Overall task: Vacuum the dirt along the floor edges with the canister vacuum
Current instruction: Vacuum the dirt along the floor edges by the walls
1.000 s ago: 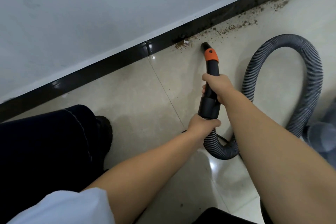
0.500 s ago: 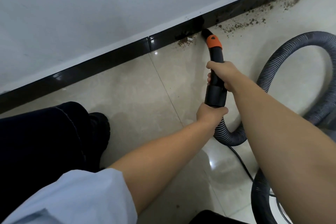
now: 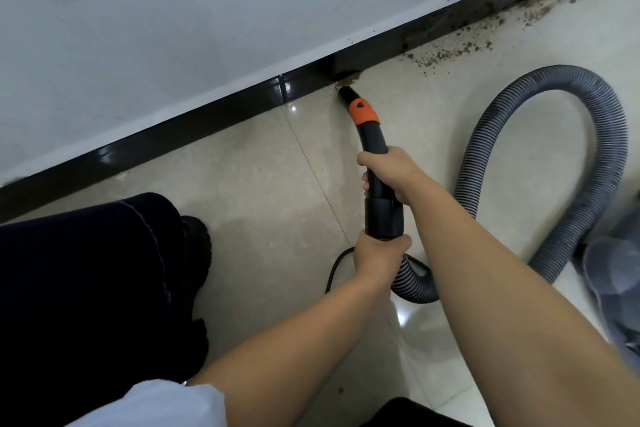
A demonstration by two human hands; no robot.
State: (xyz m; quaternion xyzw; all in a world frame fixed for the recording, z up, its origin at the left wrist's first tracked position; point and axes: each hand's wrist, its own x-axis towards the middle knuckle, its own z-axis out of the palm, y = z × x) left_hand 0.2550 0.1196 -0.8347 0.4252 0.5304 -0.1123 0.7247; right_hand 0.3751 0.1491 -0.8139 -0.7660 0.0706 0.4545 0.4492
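Your right forearm crosses the lower right of the view and covers part of the ribbed grey hose (image 3: 604, 135), so the stretch between the loop and the cuff by your left hand cannot be followed. The canister vacuum body (image 3: 620, 291) sits at the right edge, blurred and cut off by the frame; its shape is hard to make out. A black power cord (image 3: 334, 265) shows only as a short curve beside your left wrist, the rest hidden behind your arm. Your dark trouser leg (image 3: 86, 288) and black shoe (image 3: 195, 243) fill the lower left and hide the floor beneath them. A white sleeve (image 3: 156, 406) is clipped by the bottom edge.

The floor (image 3: 263, 191) is glossy beige tile with thin grout lines and bright glare spots. A black glossy baseboard (image 3: 194, 121) runs diagonally under a pale grey-white wall (image 3: 173, 10). Brown dirt (image 3: 450, 52) lies scattered along the baseboard toward the upper right, with a small clump just at the nozzle tip.

No writing or brand can be read; the only marking is a small dark shape on the orange collar (image 3: 363, 112).

Your right hand (image 3: 388, 172) grips the black nozzle tube (image 3: 375, 146) below the collar, fingers wrapped round it. Your left hand (image 3: 379, 255) holds the lower end where the black cuff meets the hose. The nozzle tip sits on the floor against the baseboard, touching the dirt clump.
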